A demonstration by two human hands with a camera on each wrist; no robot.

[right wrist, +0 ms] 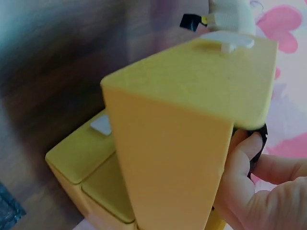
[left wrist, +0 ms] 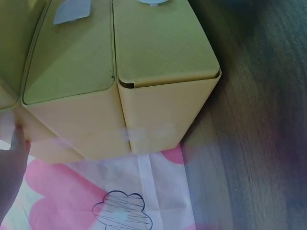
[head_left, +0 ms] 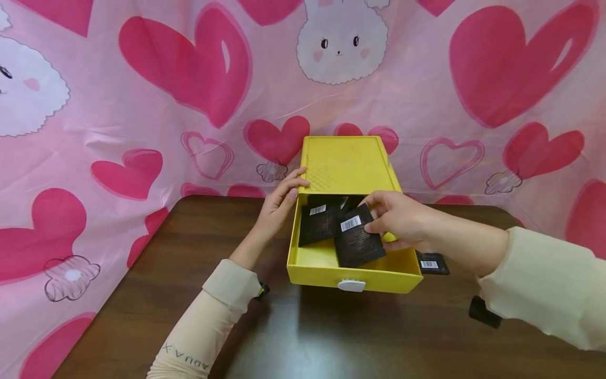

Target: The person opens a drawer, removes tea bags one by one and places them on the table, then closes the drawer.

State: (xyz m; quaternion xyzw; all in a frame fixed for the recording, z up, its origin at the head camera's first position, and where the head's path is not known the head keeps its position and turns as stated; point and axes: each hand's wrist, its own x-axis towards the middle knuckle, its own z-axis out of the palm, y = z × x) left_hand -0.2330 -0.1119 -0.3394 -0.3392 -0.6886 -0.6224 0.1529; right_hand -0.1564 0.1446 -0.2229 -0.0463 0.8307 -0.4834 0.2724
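Note:
A yellow drawer unit [head_left: 347,160] stands at the back of the table with its top drawer [head_left: 312,275] pulled out. In the head view my right hand [head_left: 400,218] pinches a black packet [head_left: 359,247] with a white barcode label, holding it tilted over the drawer. Another black packet [head_left: 317,226] leans inside the drawer, at the left. My left hand [head_left: 280,199] rests its extended fingers on the unit's left top edge. The right wrist view shows the right-hand fingers [right wrist: 240,158] behind the drawer's side wall, with a dark bit of the packet [right wrist: 262,143] showing.
A third black packet [head_left: 432,264] lies on the brown table [head_left: 189,252], right of the unit. Lower drawers [left wrist: 72,62] with white knobs are closed. A white knob [head_left: 351,286] juts from the open drawer. Behind hangs a pink heart-patterned cloth [head_left: 270,95].

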